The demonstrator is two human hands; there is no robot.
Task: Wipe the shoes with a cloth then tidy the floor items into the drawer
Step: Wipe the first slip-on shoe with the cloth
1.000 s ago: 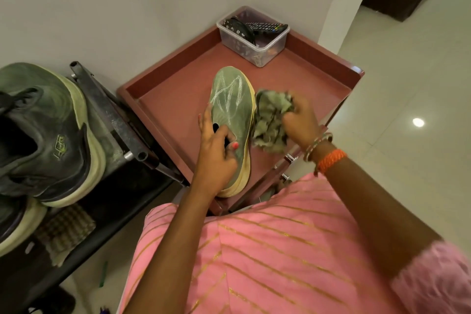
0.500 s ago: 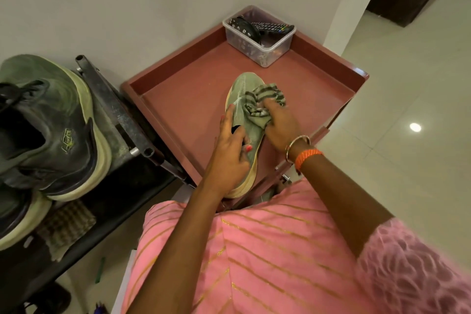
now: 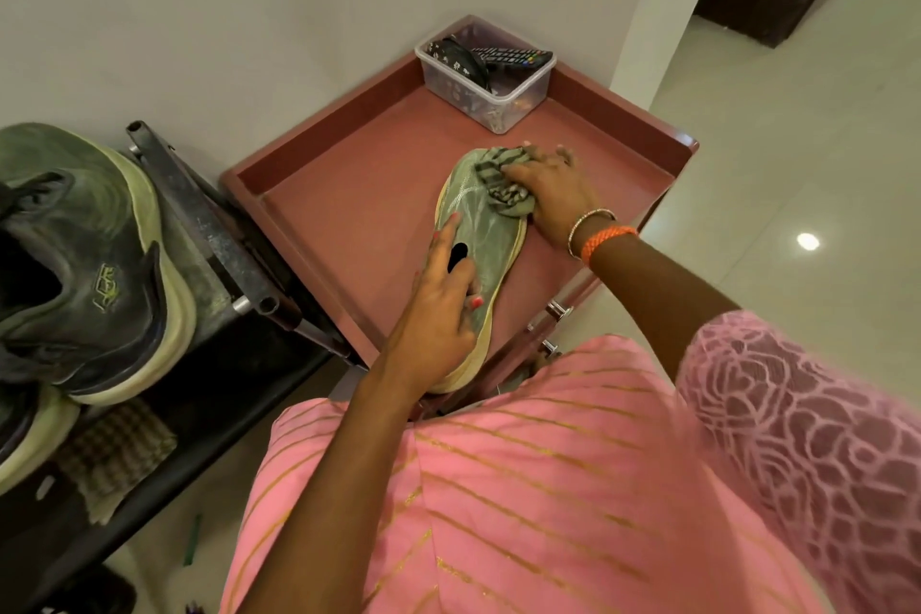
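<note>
Left hand (image 3: 438, 294) grips the light, stiff-soled shoe (image 3: 478, 234) at mid-length; right hand (image 3: 553, 194) presses the soft, bunched cloth (image 3: 501, 185) onto its toe.

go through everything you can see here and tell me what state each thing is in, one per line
green shoe: lying on the red cabinet top
striped cloth: bunched, on the shoe's toe
right hand: pressing the cloth
left hand: holding the shoe
clear plastic box: lidless, holding a remote control
dark sneaker: on the black rack

Left hand (image 3: 438, 309) curling down in a grip, forefinger extending — right hand (image 3: 550, 194) clutching, reaching farther forward
</note>
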